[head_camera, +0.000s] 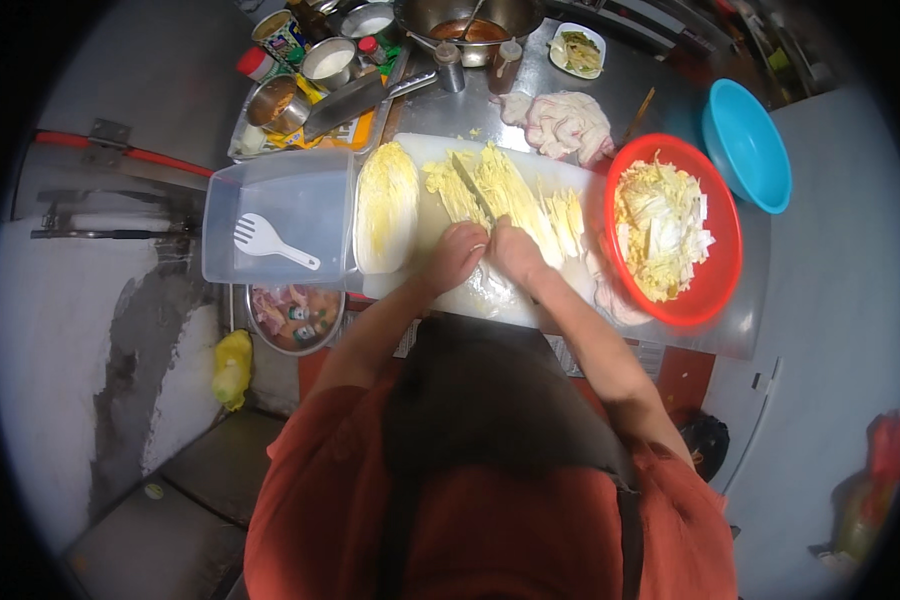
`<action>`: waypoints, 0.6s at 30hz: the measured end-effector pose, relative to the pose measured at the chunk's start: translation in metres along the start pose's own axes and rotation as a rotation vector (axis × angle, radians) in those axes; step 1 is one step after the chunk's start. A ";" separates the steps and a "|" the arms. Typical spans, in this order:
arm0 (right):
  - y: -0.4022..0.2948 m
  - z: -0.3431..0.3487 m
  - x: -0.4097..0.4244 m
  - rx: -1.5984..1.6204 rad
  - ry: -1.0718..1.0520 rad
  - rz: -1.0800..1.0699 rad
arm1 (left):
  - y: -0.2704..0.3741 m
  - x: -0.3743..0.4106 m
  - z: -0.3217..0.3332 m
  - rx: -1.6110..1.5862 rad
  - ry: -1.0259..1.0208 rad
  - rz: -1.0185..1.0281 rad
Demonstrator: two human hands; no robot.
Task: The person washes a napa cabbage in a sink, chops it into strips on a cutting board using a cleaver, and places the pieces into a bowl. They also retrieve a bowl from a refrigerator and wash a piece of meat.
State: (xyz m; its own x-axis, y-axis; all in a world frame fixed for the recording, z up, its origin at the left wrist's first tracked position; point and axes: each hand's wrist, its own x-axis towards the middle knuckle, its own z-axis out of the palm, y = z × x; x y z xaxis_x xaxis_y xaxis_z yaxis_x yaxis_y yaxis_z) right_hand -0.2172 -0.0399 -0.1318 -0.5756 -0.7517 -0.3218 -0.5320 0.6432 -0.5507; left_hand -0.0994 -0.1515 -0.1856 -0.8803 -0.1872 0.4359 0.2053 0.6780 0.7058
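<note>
My right hand [517,253] grips a knife [471,182], whose blade points away from me between cut lengths of napa cabbage. On the left of the blade, my left hand [456,257] holds the near end of a cabbage piece [450,189], its fingers curled and close to the right hand. A wider cabbage piece [511,184] lies right of the blade, with narrow cut strips [566,221] beyond it. All this lies on a white cutting board [439,146]. A napa cabbage portion [387,210] rests at the board's left end. The knife handle is mostly hidden by my hand.
A red basin [729,262] of cut cabbage stands right, a blue basin [750,150] behind it. Left is a clear plastic bin [285,169] with a white slotted spatula [270,240]. A cleaver [349,105] lies across a seasoning tray. A cloth [568,124] lies behind the board.
</note>
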 end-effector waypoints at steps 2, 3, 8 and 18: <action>0.004 -0.015 -0.001 -0.005 -0.088 0.034 | 0.000 0.007 -0.002 0.009 -0.013 0.019; 0.000 -0.035 -0.008 -0.012 -0.180 0.037 | 0.000 0.005 -0.001 0.021 0.013 0.028; 0.000 -0.058 -0.076 -0.039 -0.154 0.020 | 0.002 -0.001 -0.003 0.037 0.070 0.044; 0.034 -0.010 -0.073 0.053 0.034 -0.041 | 0.001 -0.005 0.000 0.060 0.078 0.060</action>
State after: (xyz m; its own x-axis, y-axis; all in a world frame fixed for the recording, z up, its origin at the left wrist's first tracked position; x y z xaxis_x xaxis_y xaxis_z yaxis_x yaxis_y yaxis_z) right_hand -0.2000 0.0380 -0.1192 -0.5750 -0.7714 -0.2725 -0.5223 0.6025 -0.6035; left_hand -0.0946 -0.1496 -0.1869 -0.8308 -0.1984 0.5200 0.2283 0.7306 0.6435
